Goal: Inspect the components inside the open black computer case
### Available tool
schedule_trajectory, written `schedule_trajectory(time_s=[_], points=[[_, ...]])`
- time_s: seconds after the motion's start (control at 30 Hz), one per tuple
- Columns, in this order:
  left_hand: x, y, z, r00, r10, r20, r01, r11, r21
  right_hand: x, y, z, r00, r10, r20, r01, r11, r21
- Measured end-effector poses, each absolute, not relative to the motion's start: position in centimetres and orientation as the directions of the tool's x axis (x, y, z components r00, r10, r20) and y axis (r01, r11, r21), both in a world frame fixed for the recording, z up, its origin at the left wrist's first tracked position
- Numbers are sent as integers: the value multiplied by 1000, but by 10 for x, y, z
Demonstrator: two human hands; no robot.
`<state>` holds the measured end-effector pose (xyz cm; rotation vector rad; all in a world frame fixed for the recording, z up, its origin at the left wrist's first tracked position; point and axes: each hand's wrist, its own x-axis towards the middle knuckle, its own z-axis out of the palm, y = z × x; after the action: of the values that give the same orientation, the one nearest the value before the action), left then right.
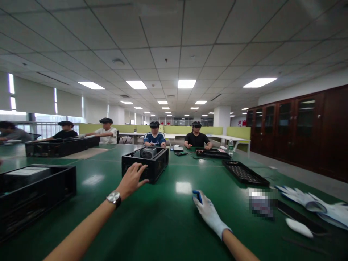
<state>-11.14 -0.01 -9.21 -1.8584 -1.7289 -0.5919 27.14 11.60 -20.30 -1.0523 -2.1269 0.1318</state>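
Note:
My left hand, bare and with a silver-faced watch on the wrist, is stretched forward with its fingers spread. It holds nothing. Just beyond it stands a black computer case with an open top and a grey power supply inside. Whether the fingertips touch the case's near side, I cannot tell. A white glove with blue coating covers my right hand, which hovers over or rests on the green table. Its fingers are loosely bent, apart from the thumb, with no object visible between them.
Another black case stands at the left, and a longer one behind it. To the right lie a black panel, white gloves, a white mouse-shaped object and a blurred-out item. Several people sit across the table.

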Motion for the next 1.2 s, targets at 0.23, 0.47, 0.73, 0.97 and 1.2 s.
schedule_trajectory(time_s=[0.23,0.47,0.73,0.97,1.2], points=[[-171,90,-50,-10,880,475,990,77,-122,275,117,-210,-351,732,585,598,655,-461],[-139,59,-54,-31,886,462,982,113,-152,279,118,-188,-184,864,470,318,504,-803],[-20,-140,-61,29,934,355,992,17,-127,291,92,-186,-220,858,464,278,511,-813],[36,-263,11,130,991,-32,935,-112,336,327,30,-171,-377,802,464,246,569,-785],[-33,-145,-4,350,919,-181,888,-387,-247,305,-15,-44,-625,631,460,136,668,-731]])
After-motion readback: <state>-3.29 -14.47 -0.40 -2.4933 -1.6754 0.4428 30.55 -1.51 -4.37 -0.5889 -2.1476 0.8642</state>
